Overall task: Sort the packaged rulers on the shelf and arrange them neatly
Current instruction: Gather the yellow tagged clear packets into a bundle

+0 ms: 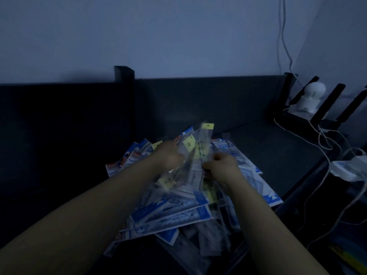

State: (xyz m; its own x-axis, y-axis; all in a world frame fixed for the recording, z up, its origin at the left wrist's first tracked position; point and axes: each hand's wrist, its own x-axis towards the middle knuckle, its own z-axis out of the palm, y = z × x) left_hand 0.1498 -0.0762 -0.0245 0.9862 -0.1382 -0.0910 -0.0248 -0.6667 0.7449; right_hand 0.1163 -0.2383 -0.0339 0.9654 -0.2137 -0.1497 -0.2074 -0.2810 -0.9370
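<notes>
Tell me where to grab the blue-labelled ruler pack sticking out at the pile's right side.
Pinch the blue-labelled pack by its near blue corner, coming from the right: that flat end juts clear onto the shelf, while its far end seems buried under the pile.

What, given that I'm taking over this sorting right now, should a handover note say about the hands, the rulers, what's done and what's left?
Left hand: grips a fanned bundle of yellow-tagged packets, raised above the heap.
Right hand: fingers curled at the same bundle's edge, seemingly pinching it; blur hides detail.
Blue-and-white ruler packs: heaped crisscross on the dark shelf, with some yellow-tagged ones mixed in.
Done: a few yellow-tagged packets are gathered in hand.
Left: nothing lies in a neat row yet; separate the heap by kind and line each group up.
</notes>
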